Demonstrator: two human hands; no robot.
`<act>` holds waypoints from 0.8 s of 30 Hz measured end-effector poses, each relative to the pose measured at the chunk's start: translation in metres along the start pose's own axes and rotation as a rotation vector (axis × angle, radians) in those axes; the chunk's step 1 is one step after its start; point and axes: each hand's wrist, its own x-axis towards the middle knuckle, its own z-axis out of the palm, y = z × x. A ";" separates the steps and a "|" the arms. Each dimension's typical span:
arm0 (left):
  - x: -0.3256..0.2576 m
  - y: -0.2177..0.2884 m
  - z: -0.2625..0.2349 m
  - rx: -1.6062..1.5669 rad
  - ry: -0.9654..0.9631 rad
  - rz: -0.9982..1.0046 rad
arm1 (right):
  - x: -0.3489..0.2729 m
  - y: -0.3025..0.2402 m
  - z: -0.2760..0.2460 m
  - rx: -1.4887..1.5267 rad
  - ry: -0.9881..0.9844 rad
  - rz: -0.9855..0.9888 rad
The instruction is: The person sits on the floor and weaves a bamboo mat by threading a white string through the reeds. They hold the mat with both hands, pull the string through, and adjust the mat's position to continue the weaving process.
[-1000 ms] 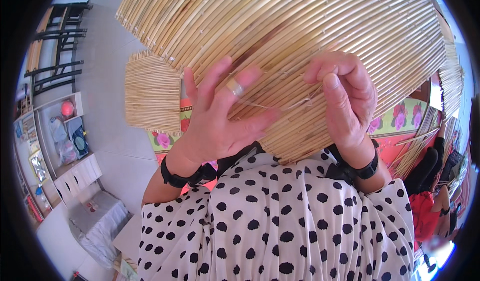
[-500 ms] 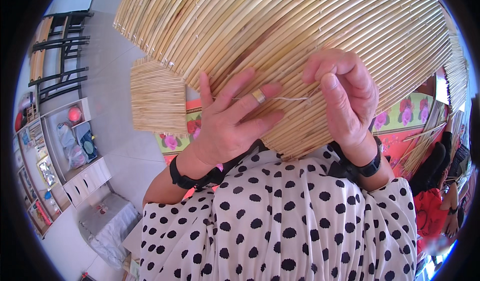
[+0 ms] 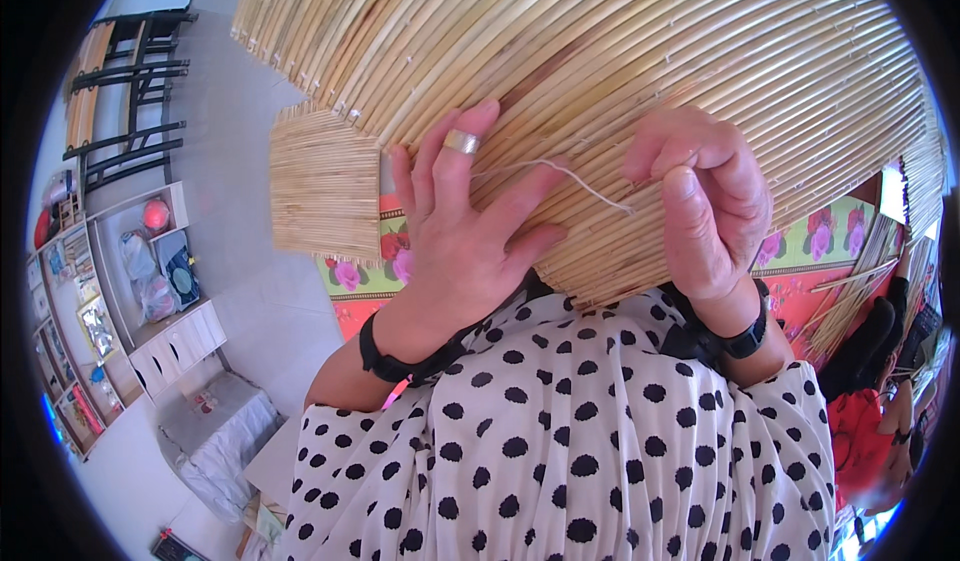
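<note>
A large curved mat of pale straw reeds [image 3: 600,71] fills the upper half of the view. My left hand [image 3: 455,231], with a ring on one finger, lies flat against its lower edge, fingers spread. A thin white thread [image 3: 560,173] runs from under those fingers to my right hand [image 3: 700,201], which pinches the thread's end against the reeds. A smaller flat reed panel [image 3: 325,186] hangs at the mat's left side. Both wrists wear black bands above a white dress with black dots [image 3: 580,441].
A floral mat [image 3: 820,251] in red and green lies under the work. Loose reeds [image 3: 860,291] rest at the right, near a person in red [image 3: 870,431]. At the left stand a dark bench [image 3: 130,91], shelves with small items [image 3: 110,291] and a cloth-covered box [image 3: 220,431].
My left hand has slid right and lower along the mat's edge. The thread between my hands is now drawn out longer and shows clearly.
</note>
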 end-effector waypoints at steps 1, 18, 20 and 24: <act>0.001 0.001 0.002 0.004 0.011 -0.003 | 0.000 0.002 -0.001 -0.006 0.001 -0.017; -0.030 -0.019 -0.010 -0.061 -0.086 0.253 | 0.001 -0.002 0.009 0.150 0.072 0.096; -0.031 -0.017 -0.008 -0.053 -0.068 0.244 | 0.000 -0.002 0.010 0.148 0.074 0.094; -0.033 -0.015 -0.011 -0.031 -0.108 0.234 | 0.000 -0.004 0.012 0.089 0.073 0.120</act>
